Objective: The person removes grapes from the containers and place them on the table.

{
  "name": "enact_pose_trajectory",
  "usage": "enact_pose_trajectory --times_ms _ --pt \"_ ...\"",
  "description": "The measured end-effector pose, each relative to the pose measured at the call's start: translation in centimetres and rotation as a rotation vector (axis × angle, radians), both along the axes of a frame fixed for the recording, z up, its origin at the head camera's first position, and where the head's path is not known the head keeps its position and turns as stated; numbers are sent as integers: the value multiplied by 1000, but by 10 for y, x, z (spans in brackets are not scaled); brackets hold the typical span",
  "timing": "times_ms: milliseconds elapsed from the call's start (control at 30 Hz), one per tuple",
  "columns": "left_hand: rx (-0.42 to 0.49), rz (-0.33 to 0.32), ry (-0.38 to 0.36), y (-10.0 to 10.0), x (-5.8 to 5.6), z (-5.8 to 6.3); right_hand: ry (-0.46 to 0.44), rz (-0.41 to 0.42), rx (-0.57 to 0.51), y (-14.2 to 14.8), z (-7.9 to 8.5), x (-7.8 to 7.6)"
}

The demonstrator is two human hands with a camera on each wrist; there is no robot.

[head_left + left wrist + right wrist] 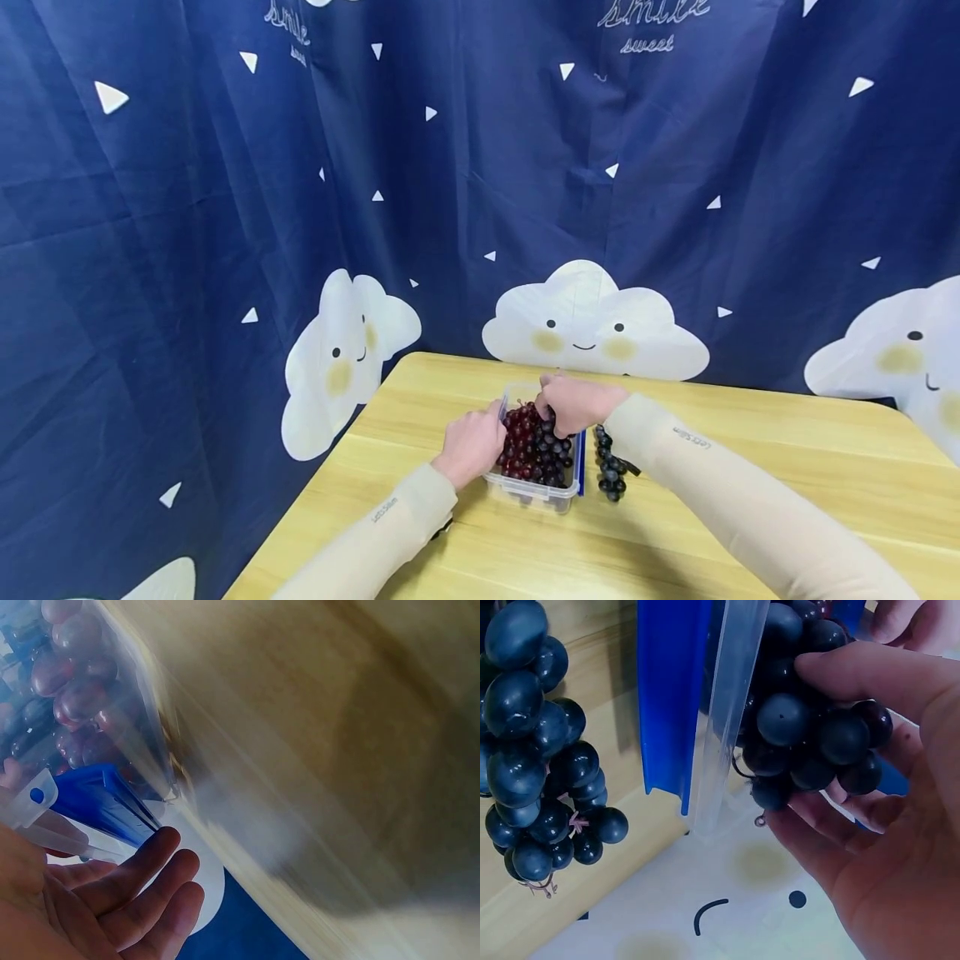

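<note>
A clear plastic container (536,488) with blue side flaps (671,697) stands on the table, holding red grapes (517,442) on its left and dark grapes (553,454) on its right. My left hand (472,446) grips the container's left wall near the rim. In the left wrist view its fingers lie along the outside by a blue flap (101,799); the thumb is partly hidden. Reaching in from the right, my right hand (581,403) holds the bunch of dark grapes (814,742) at the container's far end, thumb on top and fingers curled beneath.
Another bunch of dark grapes (611,475) lies on the wooden table (735,492) just right of the container. Behind the table hangs a dark blue curtain (525,183) with white clouds and triangles. A dark object shows under the left sleeve (390,517).
</note>
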State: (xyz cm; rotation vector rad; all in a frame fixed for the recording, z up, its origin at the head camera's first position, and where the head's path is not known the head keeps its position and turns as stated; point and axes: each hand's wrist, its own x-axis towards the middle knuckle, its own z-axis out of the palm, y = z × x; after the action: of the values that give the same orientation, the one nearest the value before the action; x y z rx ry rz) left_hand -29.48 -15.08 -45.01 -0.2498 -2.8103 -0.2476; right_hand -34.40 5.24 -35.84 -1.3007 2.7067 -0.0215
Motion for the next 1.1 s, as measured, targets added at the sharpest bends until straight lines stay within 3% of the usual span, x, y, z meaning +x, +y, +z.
enact_pose_trajectory --times_ms 333,600,867,1100 --pt "-3 -2 -5 1 -4 3 0 24 -36 6 -3 -7" --pt "-3 -3 7 2 -5 4 63 27 -59 9 -4 -8" --pt "-7 1 -4 1 -4 3 -86 -61 -33 6 -8 -11" --pt "8 -8 -17 -1 -2 3 -103 -85 -24 4 -13 -10"
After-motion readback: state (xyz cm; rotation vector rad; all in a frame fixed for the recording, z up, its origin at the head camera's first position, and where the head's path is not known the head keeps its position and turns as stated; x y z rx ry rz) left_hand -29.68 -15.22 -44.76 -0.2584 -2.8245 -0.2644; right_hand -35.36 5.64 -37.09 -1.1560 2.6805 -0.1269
